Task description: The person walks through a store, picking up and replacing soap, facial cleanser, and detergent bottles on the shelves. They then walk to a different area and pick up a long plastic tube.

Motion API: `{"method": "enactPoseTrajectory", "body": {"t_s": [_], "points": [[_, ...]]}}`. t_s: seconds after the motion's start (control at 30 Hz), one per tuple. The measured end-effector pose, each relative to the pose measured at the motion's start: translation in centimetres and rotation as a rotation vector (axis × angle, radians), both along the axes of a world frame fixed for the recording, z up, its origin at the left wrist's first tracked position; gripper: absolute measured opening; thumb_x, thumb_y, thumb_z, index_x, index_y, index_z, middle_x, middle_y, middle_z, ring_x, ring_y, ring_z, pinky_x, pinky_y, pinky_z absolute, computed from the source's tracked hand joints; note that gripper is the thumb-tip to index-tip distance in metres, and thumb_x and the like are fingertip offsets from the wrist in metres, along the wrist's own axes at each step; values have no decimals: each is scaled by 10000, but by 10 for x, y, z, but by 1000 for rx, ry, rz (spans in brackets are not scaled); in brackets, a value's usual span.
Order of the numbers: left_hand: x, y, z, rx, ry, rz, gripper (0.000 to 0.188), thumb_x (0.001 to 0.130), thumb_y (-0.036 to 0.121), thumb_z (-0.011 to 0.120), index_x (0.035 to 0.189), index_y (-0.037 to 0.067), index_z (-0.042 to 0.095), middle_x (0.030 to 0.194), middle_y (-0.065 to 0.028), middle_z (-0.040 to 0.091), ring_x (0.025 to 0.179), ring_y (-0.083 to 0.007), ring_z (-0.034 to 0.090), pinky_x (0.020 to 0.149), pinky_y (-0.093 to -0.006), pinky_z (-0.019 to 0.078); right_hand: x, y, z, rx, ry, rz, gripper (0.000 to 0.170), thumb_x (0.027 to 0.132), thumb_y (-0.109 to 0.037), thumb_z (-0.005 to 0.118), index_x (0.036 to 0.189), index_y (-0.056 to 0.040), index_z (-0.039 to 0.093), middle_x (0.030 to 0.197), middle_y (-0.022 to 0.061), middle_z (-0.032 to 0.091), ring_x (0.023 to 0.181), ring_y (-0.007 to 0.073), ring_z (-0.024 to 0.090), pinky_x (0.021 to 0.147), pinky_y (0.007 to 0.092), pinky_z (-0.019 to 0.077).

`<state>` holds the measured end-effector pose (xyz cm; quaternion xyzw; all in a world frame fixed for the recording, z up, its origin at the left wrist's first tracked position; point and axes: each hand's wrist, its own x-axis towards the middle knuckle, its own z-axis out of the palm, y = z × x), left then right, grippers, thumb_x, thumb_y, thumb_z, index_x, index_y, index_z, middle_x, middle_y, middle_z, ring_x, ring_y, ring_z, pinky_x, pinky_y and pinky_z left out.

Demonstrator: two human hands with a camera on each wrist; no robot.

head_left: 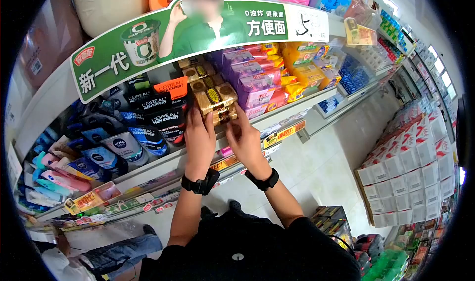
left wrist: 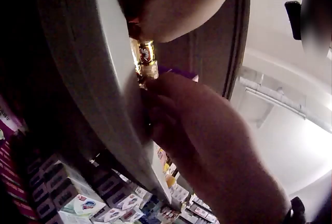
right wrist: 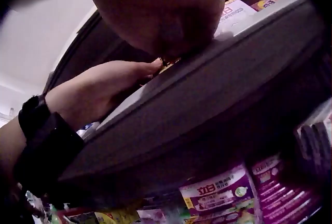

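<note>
In the head view, gold-wrapped packs (head_left: pixel 213 94) with dark oval labels stand in a row running back into the shelf. My left hand (head_left: pixel 200 138) grips the left side of the front gold pack (head_left: pixel 225 115), thumb along its near face. From the other side my right hand (head_left: pixel 243 138) holds the same pack, its fingers bent at the right end. Gold wrapping (left wrist: pixel 148 52) shows between the two hands in the left wrist view. The right wrist view shows mostly the backs of the hands, and the pack is largely hidden there.
Black L'Oreal tubes (head_left: pixel 166 120) crowd the left of the gold row; purple packs (head_left: pixel 255 88) stand close on its right. A shelf lip (head_left: pixel 292 108) runs in front, below a green sign (head_left: pixel 198 34). Stacked white cartons (head_left: pixel 405 177) stand on the floor at right. Another person's legs (head_left: pixel 116 254) are lower left.
</note>
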<state>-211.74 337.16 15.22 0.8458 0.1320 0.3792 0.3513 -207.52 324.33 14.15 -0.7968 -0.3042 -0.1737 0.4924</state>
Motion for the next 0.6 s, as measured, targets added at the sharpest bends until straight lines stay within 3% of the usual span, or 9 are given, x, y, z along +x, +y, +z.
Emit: {"method": "enactPoseTrajectory", "body": {"t_s": [0.07,0.17,0.27,0.37,0.43,0.47,0.5,0.6], "points": [[-3,-1,5,-17,15,-24,445,1031,239,491,1288,-123,479,1209,-344,557,1086,-507,545,927,-511,447,1,1,-4,-6,-33,0,624,881,-36,645,1457,-32,406,846,140,705,626,227,676,596,331,530],[0,-1,1,11,31,9,472,1039,261,467,1315,-122,463,1273,-352,517,1129,-515,521,963,-514,434,-2,-1,3,-23,56,39,658,862,-83,641,1460,-18,375,872,188,696,738,412,670,665,459,545],[0,-1,2,-9,56,6,484,1042,272,457,1330,-117,459,1300,-357,499,1158,-516,508,996,-507,423,-3,-2,2,-23,38,48,625,876,-73,640,1449,-15,399,862,173,694,699,354,682,640,412,545],[-1,-1,6,-29,64,0,492,1042,284,459,1331,-114,461,1310,-359,494,1170,-512,508,1005,-503,423,-9,-9,12,125,81,70,535,879,-49,657,1382,-9,481,816,135,682,631,256,659,607,339,528],[0,-1,4,-10,61,12,501,1040,294,464,1332,-113,461,1315,-361,487,1176,-510,506,1005,-502,425,-3,-18,11,232,-106,-26,460,855,26,673,1298,-14,553,819,71,666,638,120,614,590,257,493],[0,-2,4,-3,60,19,505,1039,299,467,1333,-112,462,1317,-362,484,1179,-509,505,1005,-502,426,5,-22,12,271,-245,-94,419,838,24,696,1238,-3,574,871,71,643,714,132,613,625,253,487],[-1,-2,4,-6,80,20,515,1038,307,471,1333,-114,460,1321,-362,481,1182,-508,505,1007,-501,426,5,-29,25,188,-223,-207,431,829,-69,738,1216,4,564,1044,147,608,896,234,612,739,343,497],[-1,-3,5,3,119,26,543,1033,329,484,1332,-123,456,1331,-363,474,1191,-504,504,1010,-498,428,24,-32,50,104,-372,-328,697,772,-163,816,1329,35,448,1190,228,532,1091,331,549,926,421,453]]}}
